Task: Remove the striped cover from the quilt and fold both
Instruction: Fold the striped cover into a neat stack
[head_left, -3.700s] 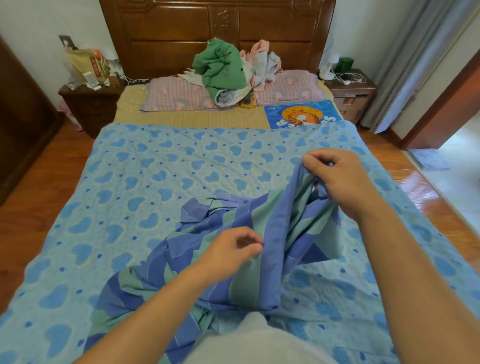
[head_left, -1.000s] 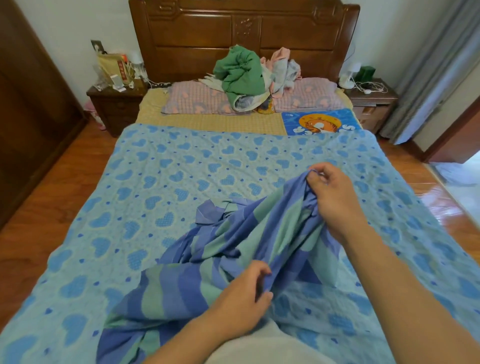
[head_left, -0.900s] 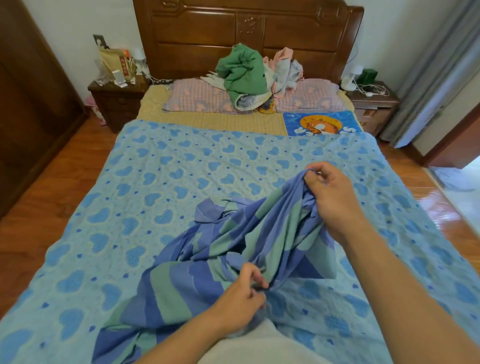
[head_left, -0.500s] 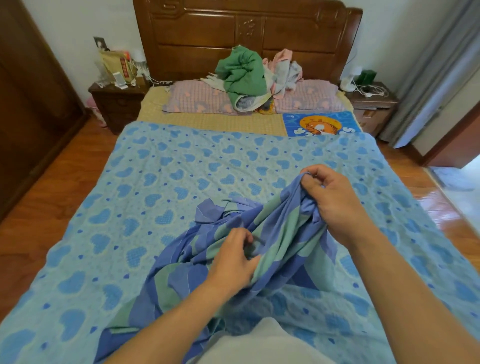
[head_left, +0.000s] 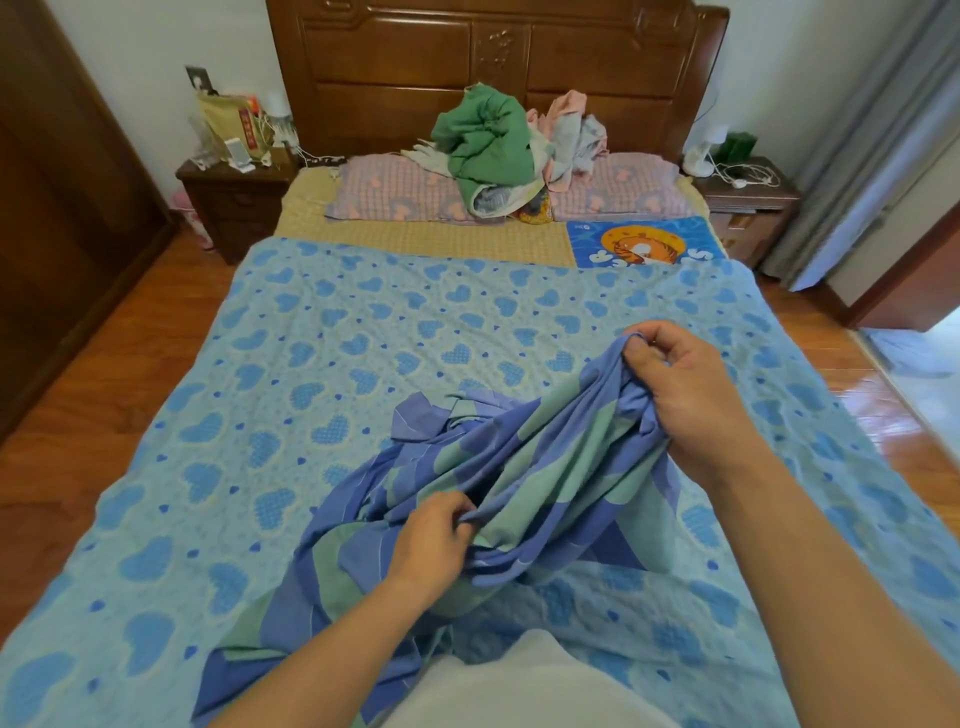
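Note:
The striped cover (head_left: 545, 467), blue and green, lies bunched on top of the light blue quilt (head_left: 322, 374) with heart print, which is spread flat over the bed. My right hand (head_left: 680, 384) pinches a raised edge of the cover at the right, lifting it off the quilt. Lower down, near my body, my left hand (head_left: 431, 540) grips a fold of the same cover. The cover's near end trails down past the bed's foot and is partly hidden by my arm and white shirt.
At the head of the bed lie two pink pillows (head_left: 395, 195), a pile of clothes (head_left: 493, 140) and a blue cartoon cloth (head_left: 641, 244). Nightstands (head_left: 234, 202) flank the wooden headboard (head_left: 498, 62). Wooden floor runs along both sides; a doorway opens at right.
My left hand has moved along the cover, letting go and gripping a new fold nearer my body. My right hand has kept its hold on the raised edge, almost unmoved.

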